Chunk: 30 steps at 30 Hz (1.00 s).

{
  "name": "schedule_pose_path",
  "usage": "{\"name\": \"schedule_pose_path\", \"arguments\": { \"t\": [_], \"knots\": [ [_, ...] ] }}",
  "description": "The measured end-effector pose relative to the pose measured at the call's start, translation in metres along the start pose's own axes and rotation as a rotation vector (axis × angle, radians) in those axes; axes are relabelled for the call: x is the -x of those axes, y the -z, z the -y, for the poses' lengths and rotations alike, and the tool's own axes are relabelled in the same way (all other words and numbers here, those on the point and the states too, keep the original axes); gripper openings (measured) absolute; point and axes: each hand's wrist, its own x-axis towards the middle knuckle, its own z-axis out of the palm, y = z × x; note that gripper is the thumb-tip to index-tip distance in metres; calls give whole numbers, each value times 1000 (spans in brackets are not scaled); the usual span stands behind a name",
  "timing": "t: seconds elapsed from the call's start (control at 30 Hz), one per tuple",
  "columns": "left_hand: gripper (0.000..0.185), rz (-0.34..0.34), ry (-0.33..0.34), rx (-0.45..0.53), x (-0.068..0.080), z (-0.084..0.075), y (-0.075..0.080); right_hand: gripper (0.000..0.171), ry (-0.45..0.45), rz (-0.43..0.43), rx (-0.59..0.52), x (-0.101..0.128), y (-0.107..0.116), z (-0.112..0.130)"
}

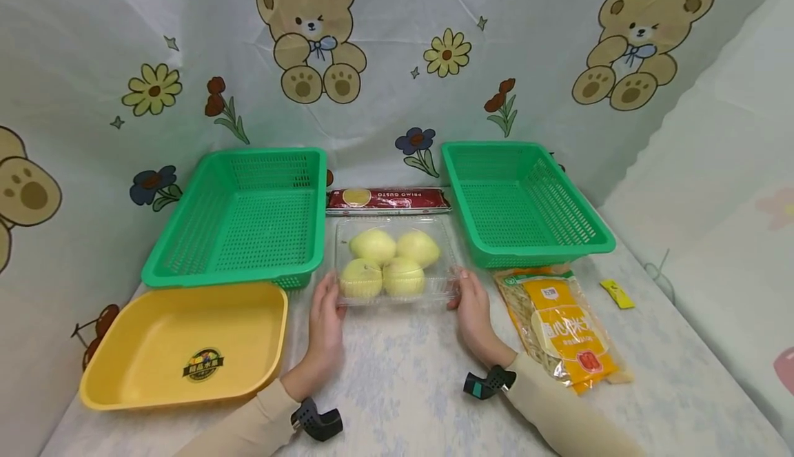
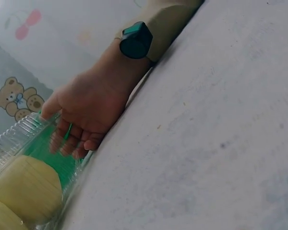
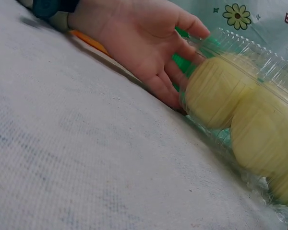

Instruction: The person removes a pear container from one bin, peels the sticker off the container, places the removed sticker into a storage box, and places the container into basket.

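A clear plastic box (image 1: 395,296) of pale yellow pears (image 1: 403,278) sits mid-table between the two hands. At its left end my left hand (image 1: 326,322) holds the edge, thumb at the rim and fingers along the side. My right hand (image 1: 474,312) grips the opposite end in the same way. The left wrist view shows the right hand (image 2: 89,105) with its fingers partly behind the clear wall. Across in the right wrist view, the left hand (image 3: 139,43) has its thumb by the ribbed lid edge.
Green baskets stand at back left (image 1: 163,264) and back right (image 1: 527,254), with a red spaghetti pack (image 1: 391,200) between them. A yellow basin (image 1: 149,367) lies at left. On the right are an orange-labelled food bag (image 1: 567,333) and a small yellow packet (image 1: 617,294).
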Motion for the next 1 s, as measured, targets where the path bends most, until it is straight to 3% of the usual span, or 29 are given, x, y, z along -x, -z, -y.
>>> {"name": "schedule_pose_path", "arguments": {
  "t": [0.2, 0.4, 0.7, 1.0],
  "knots": [
    [52, 64, 59, 132, 1, -8, -4, 45, 3, -1, -12, -2, 0, 0],
    [42, 35, 107, 187, -1, -10, -5, 45, 19, 15, -34, -2, 0, 0],
    [75, 33, 207, 206, -2, -17, -11, 45, 11, 14, -66, -4, -1, -1],
    [80, 15, 260, 264, 3, -28, -19, 46, 11, -5, -119, -4, 0, -4]
  ]
}}
